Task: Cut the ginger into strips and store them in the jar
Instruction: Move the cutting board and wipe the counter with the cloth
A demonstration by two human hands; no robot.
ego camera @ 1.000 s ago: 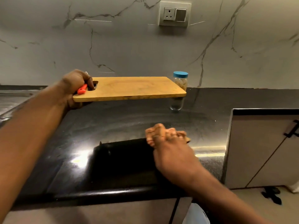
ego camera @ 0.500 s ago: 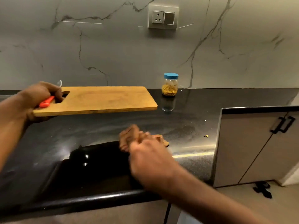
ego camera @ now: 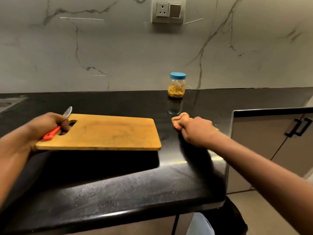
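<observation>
My left hand (ego camera: 45, 126) grips a wooden cutting board (ego camera: 108, 131) by its handle hole, together with an orange-handled knife (ego camera: 55, 129) whose blade pokes up behind the fingers. The board is level and casts a dark shadow on the black counter (ego camera: 135, 187) below it. My right hand (ego camera: 194, 129) is curled into a fist resting on the counter to the right of the board. I cannot see anything inside it. A glass jar (ego camera: 177, 87) with a blue lid stands at the back by the wall, partly filled with yellow ginger strips.
The counter ends in a corner at the right, above grey cabinet doors with a black handle (ego camera: 298, 128). A wall socket (ego camera: 168, 11) sits on the marble backsplash. A tiny scrap (ego camera: 216, 125) lies by my right wrist.
My left hand has brought the board and knife lower and closer to me. My right hand has swept to the right across the counter, and the view has shifted so the jar is in full sight.
</observation>
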